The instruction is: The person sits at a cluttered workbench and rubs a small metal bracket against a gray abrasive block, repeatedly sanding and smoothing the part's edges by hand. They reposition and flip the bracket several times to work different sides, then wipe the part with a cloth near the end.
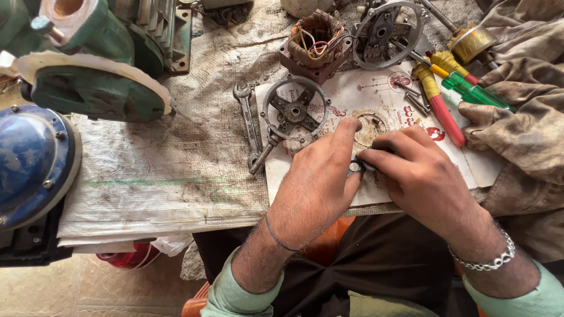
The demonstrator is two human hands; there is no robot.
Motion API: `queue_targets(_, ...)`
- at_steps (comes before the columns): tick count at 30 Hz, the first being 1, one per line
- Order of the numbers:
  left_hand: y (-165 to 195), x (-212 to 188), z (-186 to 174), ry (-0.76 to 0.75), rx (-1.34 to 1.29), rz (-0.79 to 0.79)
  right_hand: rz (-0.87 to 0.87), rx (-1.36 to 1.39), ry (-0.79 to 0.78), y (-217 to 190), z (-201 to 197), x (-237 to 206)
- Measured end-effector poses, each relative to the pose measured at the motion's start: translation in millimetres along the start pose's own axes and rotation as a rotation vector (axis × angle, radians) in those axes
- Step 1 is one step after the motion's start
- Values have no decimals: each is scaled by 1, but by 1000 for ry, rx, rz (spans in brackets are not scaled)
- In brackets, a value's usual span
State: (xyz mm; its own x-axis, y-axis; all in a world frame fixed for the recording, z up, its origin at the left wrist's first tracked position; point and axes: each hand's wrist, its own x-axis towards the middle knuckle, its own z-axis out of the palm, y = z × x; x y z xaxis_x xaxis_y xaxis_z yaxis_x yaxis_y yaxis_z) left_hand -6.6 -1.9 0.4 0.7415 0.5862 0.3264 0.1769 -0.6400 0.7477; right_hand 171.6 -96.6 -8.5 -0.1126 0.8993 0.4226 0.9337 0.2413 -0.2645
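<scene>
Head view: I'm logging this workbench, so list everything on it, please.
Small round metal part: one, silvery, pinched between both hands.
Round end frames: two, grey, one beside the spanner, one at the top.
Wound stator: one, brown, top centre.
Spanner: one, grey, left of the card.
Printed card: one, white, under the parts.
Screwdrivers: several, red, yellow, green, right.
Green pump: one, top left.
Blue cover: one, left edge.
Left hand: on the part.
Right hand: on the part.
</scene>
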Motion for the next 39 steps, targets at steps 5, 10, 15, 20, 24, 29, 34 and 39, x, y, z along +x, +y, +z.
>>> queue_targets(5,0,0,0,26,10,35,-42,-7,-27,1,-2,2)
queue_targets(10,1,0,0,22,13,18,-27,-6,-37,0,-3,3)
queue_targets(15,1,-1,1,30,37,45,-57,-29,-62,1,-5,5)
queue_targets(20,0,0,1,7,68,13,-56,-19,-47,-1,-6,6)
queue_targets(24,0,0,1,2,85,18,-75,-66,-72,-3,-5,8)
queue_targets(29,-1,1,2,-2,75,0,-66,-60,-42,-3,-5,8)
queue_targets(34,0,0,3,-4,55,12,-50,4,-14,0,-3,6)
queue_targets(39,0,1,3,-9,57,20,56,-63,64,3,-1,2)
